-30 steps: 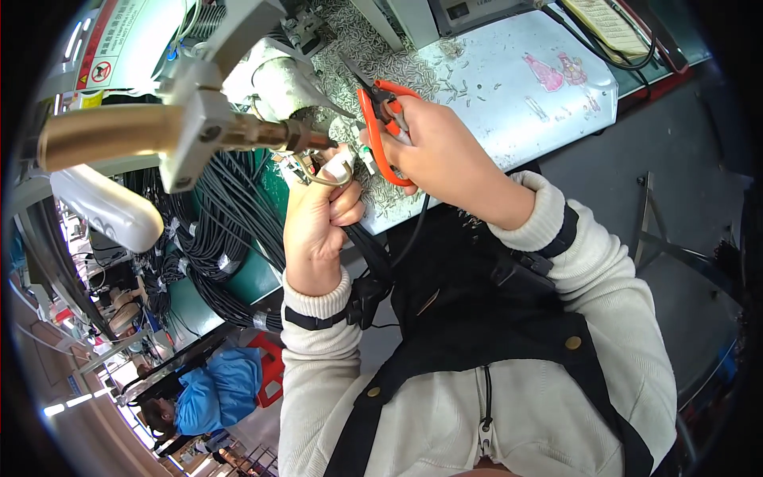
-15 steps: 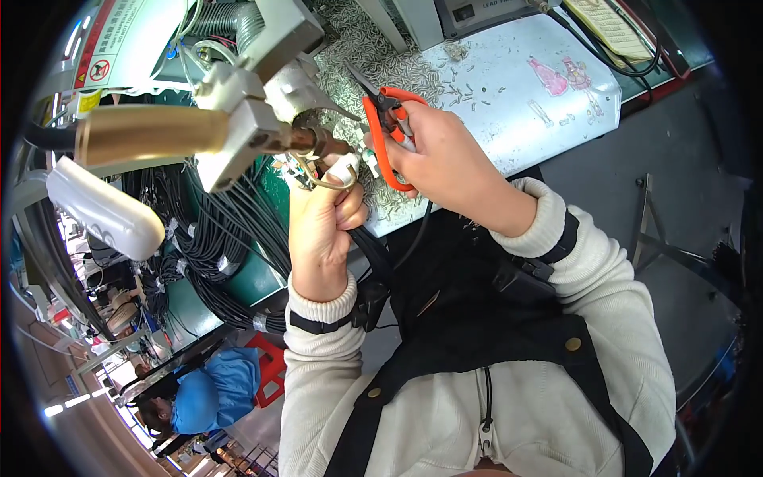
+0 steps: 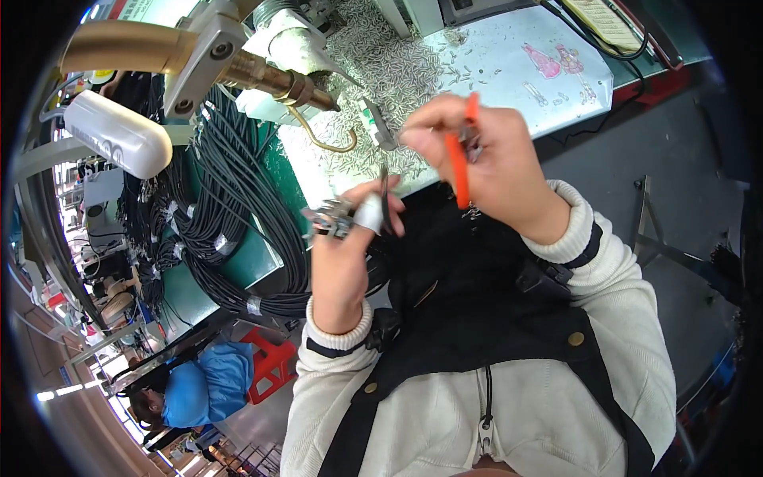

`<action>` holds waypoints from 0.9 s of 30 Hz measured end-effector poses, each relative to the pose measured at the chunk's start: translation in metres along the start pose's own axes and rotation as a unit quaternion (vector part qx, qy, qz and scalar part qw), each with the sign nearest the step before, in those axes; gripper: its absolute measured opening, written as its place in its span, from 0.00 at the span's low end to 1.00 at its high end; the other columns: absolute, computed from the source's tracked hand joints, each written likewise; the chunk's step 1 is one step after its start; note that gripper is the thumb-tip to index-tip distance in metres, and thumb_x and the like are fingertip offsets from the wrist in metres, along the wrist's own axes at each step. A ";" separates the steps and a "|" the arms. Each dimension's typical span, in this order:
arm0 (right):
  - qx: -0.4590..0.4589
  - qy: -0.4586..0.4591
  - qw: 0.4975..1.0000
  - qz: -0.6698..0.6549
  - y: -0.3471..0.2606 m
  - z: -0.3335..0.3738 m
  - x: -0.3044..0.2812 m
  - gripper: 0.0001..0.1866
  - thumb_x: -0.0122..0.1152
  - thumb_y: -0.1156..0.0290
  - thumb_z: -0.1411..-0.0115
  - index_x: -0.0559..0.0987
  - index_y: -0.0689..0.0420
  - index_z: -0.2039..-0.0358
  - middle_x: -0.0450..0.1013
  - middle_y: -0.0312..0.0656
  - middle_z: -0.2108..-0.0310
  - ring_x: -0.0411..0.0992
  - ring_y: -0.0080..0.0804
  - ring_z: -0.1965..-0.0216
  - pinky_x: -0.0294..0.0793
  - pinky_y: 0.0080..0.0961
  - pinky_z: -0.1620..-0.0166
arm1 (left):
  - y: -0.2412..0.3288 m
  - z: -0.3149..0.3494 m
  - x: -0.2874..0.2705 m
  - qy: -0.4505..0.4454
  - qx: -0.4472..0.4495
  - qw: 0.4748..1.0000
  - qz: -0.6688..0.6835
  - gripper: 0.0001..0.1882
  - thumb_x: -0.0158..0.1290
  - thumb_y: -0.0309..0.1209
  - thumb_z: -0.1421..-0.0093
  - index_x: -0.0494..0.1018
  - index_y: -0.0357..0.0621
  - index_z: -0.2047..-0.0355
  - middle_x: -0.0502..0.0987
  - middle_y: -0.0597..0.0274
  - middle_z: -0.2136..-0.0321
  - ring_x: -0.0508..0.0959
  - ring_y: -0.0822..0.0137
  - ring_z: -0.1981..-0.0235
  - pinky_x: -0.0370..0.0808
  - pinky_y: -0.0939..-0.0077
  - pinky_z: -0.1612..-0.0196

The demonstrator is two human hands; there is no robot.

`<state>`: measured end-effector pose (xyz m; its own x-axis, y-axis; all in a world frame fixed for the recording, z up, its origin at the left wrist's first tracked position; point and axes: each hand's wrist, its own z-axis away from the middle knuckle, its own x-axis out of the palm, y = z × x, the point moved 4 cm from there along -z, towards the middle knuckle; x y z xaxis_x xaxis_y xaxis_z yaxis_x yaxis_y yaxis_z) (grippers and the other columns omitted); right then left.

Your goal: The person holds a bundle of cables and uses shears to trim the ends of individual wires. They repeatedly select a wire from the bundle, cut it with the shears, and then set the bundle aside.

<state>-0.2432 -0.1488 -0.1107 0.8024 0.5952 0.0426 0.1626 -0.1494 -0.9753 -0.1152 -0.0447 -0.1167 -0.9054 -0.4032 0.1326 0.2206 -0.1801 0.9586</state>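
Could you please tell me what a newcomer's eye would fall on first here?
Probably the orange-handled hand tool in the person's right hand, above and right of centre. Next might come the brass-coloured barrel at upper left, and the small silvery pieces strewn over the white work surface at top centre.

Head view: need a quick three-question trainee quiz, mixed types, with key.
1. Which hand has the orange-handled tool in its grip?

2. True or false: the left hand is touching the tool's orange handles.

3. What lies scattered over the white worktop?
A) wooden blocks
B) short silvery bits
C) folded cloths

Key:
1. The right hand.
2. False; they are apart.
3. B.
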 end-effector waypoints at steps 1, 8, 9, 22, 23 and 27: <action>0.020 -0.044 0.999 -0.012 -0.001 0.002 0.007 0.09 0.56 0.70 0.47 0.72 0.64 0.72 0.65 0.33 0.87 0.62 0.16 0.85 0.61 0.14 0.80 | -0.003 0.004 0.004 -0.046 -0.008 0.999 -0.010 0.08 0.45 0.21 0.45 0.70 0.32 0.65 0.72 0.59 0.76 0.70 0.72 0.77 0.69 0.80 0.72; 0.072 -0.133 0.988 0.029 0.012 0.007 0.018 0.08 0.55 0.73 0.47 0.73 0.64 0.69 0.69 0.35 0.83 0.66 0.19 0.84 0.63 0.14 0.80 | -0.014 0.014 0.009 -0.093 -0.044 0.993 -0.060 0.08 0.46 0.20 0.46 0.68 0.32 0.65 0.72 0.58 0.76 0.71 0.71 0.76 0.71 0.78 0.70; 0.086 -0.101 0.991 0.015 0.016 0.008 0.015 0.07 0.55 0.74 0.47 0.73 0.64 0.69 0.69 0.36 0.82 0.67 0.19 0.84 0.64 0.14 0.80 | -0.010 0.013 0.008 -0.079 -0.043 0.996 -0.003 0.08 0.47 0.19 0.47 0.68 0.32 0.65 0.72 0.57 0.76 0.71 0.71 0.76 0.71 0.78 0.71; 0.075 0.009 0.997 -0.012 0.013 0.015 -0.012 0.08 0.55 0.77 0.47 0.74 0.62 0.65 0.69 0.35 0.79 0.65 0.17 0.83 0.63 0.13 0.79 | -0.012 0.015 -0.004 -0.083 -0.053 0.994 0.041 0.07 0.49 0.18 0.49 0.62 0.38 0.72 0.71 0.56 0.78 0.72 0.68 0.81 0.70 0.79 0.75; 0.075 0.007 0.997 -0.013 0.008 0.015 -0.013 0.08 0.55 0.77 0.47 0.74 0.62 0.65 0.69 0.35 0.79 0.65 0.17 0.83 0.63 0.13 0.79 | -0.011 0.015 -0.004 -0.081 -0.052 0.995 0.041 0.07 0.49 0.18 0.49 0.62 0.38 0.72 0.71 0.56 0.78 0.72 0.68 0.81 0.70 0.79 0.75; -0.112 0.003 0.976 0.188 -0.021 0.024 -0.012 0.08 0.57 0.77 0.49 0.75 0.62 0.66 0.68 0.35 0.80 0.65 0.17 0.83 0.63 0.13 0.79 | -0.010 0.015 0.003 -0.063 -0.051 0.997 0.014 0.07 0.48 0.19 0.49 0.61 0.40 0.74 0.72 0.56 0.78 0.73 0.68 0.80 0.70 0.80 0.75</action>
<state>-0.2700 -0.1340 -0.0958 0.8333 0.4599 -0.3069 -0.0234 -0.5252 -0.8507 -0.1251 -0.0309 -0.1217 -0.9349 -0.2958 0.1961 0.2769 -0.2625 0.9243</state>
